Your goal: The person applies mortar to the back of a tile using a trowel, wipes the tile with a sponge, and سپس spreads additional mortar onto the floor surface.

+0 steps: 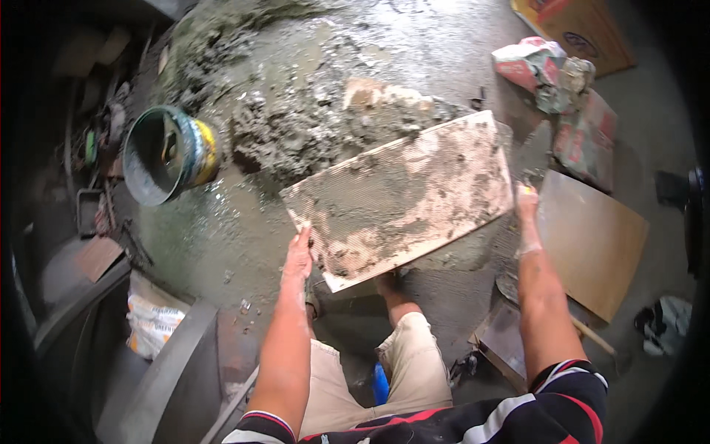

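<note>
A large rectangular tile (414, 192) is tilted in front of me, its pale ribbed back smeared with grey mortar. My left hand (299, 255) grips its left edge near the lower corner. Close beside the right edge, my right hand (526, 207) is closed around what appears to be the handle of a pointed trowel (538, 144). The handle is mostly hidden, and the blade carries some mortar. Whether the right hand also touches the tile, I cannot tell. Behind the tile lies a heap of wet mortar (296, 137).
A bucket (153, 155) stands at the left on the wet floor. To the right are crumpled bags (588, 140), a cardboard box (584, 33) and a smooth flat tile (588, 240). A wooden handle (594, 337) lies by my right arm; a white bag (153, 318) is at the lower left.
</note>
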The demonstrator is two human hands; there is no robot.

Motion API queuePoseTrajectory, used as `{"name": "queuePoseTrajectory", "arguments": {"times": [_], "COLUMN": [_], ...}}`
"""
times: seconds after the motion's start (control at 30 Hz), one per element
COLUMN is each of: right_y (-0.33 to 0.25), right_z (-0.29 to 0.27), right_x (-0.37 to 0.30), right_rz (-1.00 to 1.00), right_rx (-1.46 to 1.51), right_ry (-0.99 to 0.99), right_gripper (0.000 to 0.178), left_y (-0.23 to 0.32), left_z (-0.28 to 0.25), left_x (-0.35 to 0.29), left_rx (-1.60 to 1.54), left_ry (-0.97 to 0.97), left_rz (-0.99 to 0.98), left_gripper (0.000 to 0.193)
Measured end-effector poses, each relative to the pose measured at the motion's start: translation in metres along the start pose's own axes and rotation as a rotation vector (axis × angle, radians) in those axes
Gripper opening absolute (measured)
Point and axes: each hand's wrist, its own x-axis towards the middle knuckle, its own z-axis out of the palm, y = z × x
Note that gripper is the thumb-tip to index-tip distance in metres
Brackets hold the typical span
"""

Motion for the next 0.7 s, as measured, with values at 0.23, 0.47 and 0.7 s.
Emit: {"name": "queuePoseTrajectory", "arguments": {"times": [0.23,0.47,0.7], "right_y": [-0.011,-0.059,-0.140], "right_z": [0.044,-0.005,-0.049], "right_x": [-0.004,-0.039,-0.166], "right_rz": [0.124,0.065,0.272], "right_rx": [0.171,0.233,0.573], "right_ry": [-0.172,-0.137,-0.277], "right_gripper": [0.048,0.044,0.027], "left_y": [0.005,0.028,0.139], "left_z": [0.011,0.029,-0.066], "left_x": [-0.015,-0.093,-0.323], "left_rx": [-0.100,0.036,-0.166], "left_ry": [0.021,0.231,0.231], "left_rz": [0.134,0.287,0.296], "left_gripper": [0.039,0.041,0.046]}}
